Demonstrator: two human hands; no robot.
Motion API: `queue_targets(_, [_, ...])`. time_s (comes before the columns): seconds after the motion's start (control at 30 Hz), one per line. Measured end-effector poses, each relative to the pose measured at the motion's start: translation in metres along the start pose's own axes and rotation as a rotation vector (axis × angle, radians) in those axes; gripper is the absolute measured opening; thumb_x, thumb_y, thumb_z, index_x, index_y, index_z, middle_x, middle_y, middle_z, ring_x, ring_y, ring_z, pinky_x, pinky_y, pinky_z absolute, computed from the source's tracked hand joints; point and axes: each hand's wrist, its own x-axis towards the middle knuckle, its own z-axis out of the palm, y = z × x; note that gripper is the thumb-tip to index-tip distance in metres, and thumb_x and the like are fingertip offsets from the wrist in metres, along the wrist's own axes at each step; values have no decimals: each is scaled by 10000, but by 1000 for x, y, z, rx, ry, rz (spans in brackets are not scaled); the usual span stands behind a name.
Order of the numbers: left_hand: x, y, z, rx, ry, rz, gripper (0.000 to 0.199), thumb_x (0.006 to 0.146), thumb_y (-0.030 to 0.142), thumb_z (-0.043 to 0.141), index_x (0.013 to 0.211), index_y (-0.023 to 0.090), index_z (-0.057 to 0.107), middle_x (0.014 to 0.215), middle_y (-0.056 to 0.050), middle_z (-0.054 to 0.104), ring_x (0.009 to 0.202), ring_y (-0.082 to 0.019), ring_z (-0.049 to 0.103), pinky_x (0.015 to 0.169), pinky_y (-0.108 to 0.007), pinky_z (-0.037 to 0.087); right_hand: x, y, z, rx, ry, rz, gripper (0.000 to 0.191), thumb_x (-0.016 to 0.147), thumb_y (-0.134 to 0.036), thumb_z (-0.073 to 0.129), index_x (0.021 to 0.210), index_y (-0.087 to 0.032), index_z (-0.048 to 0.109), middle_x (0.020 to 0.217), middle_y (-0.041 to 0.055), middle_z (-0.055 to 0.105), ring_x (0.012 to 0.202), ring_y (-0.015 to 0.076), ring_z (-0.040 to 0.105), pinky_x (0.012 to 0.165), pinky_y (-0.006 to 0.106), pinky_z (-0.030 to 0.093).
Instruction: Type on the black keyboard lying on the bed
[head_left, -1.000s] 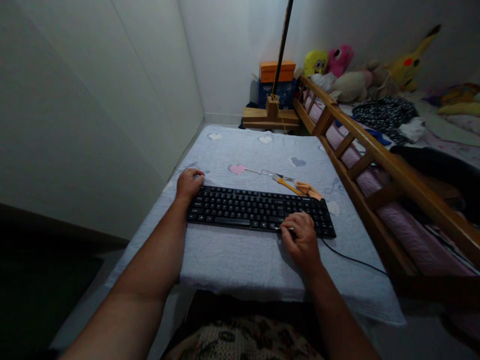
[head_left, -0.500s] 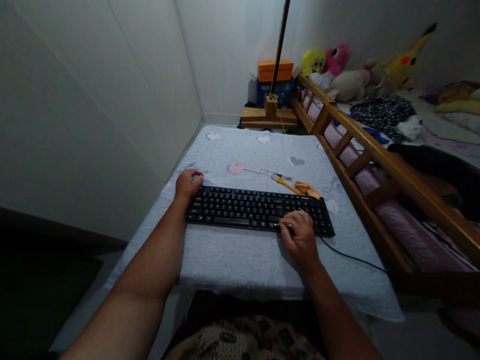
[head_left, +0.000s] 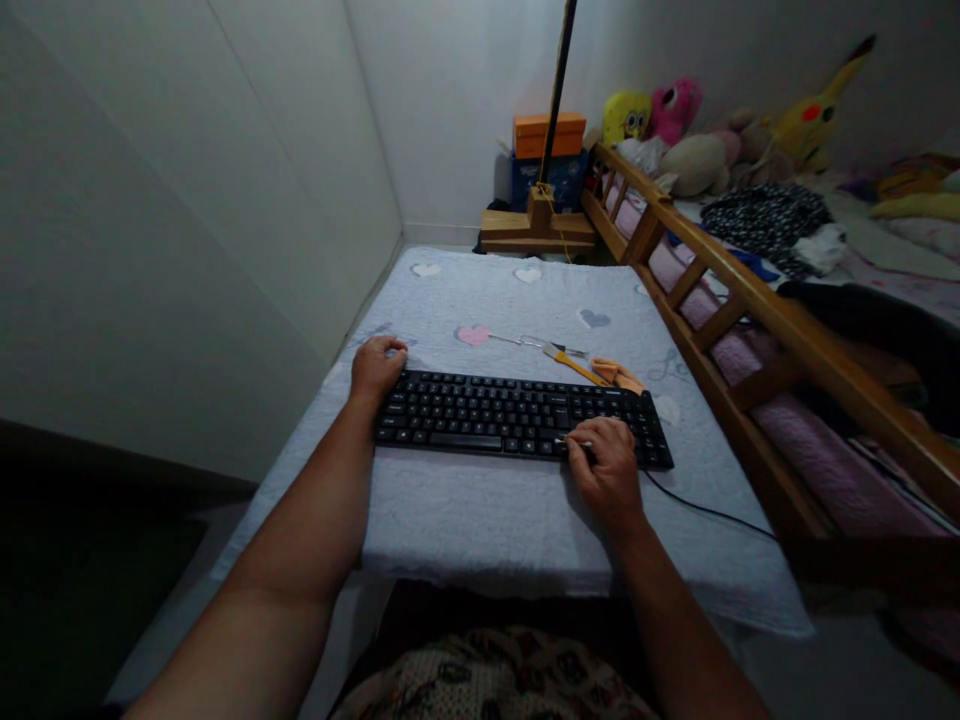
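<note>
A black keyboard (head_left: 480, 412) lies across the cloth-covered table. At its upper left corner rests my left hand (head_left: 376, 368), fingers curled; whether they grip the keyboard's edge is hard to tell. Over the lower right keys, my right hand (head_left: 604, 458) pinches a thin white-tipped cotton swab (head_left: 562, 442), its tip near the keys left of the number pad. Behind the keyboard lie a brush with a yellow handle (head_left: 577, 367), an orange-tan folded cloth (head_left: 616, 375), a metal tool (head_left: 574, 351) and another thin white swab (head_left: 504, 339).
The keyboard's black cable (head_left: 709, 514) runs off to the right. A wooden bed rail (head_left: 750, 300) stands along the table's right side, with plush toys (head_left: 697, 165) beyond. Behind the table are a wooden stand (head_left: 540, 230) and an orange box (head_left: 549, 135). A white panel (head_left: 225, 220) is at left.
My right hand has moved slightly right along the keyboard with the swab. My left hand stays at the upper left corner. The view has shifted very slightly.
</note>
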Motion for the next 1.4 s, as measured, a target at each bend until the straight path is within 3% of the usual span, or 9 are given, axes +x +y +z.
queue_targets(0.27, [0, 0, -1, 10, -10, 1, 260, 730, 287, 536, 874, 197, 732, 1116, -83, 738, 1155, -288, 637, 1095, -405, 457, -1, 0, -1, -19, 17, 47, 139, 901, -142, 567, 791, -222, 598, 839, 28, 637, 880, 216, 543, 887, 421, 391])
queue_targets(0.6, [1, -2, 1, -7, -5, -5, 252, 727, 291, 546, 868, 202, 735, 1100, -74, 740, 1141, -284, 640, 1092, -411, 461, 0, 0, 1, 30, -51, 7, 116, 920, -168, 578, 846, -225, 646, 870, 31, 658, 916, 222, 564, 935, 450, 391])
queue_targets(1.4, [0, 0, -1, 5, -17, -20, 258, 724, 285, 547, 874, 200, 739, 1112, -81, 738, 1148, -290, 634, 1087, -413, 458, 0, 3, -8, -64, 43, 65, 180, 880, -140, 564, 725, -231, 553, 784, 19, 622, 832, 220, 529, 861, 417, 369])
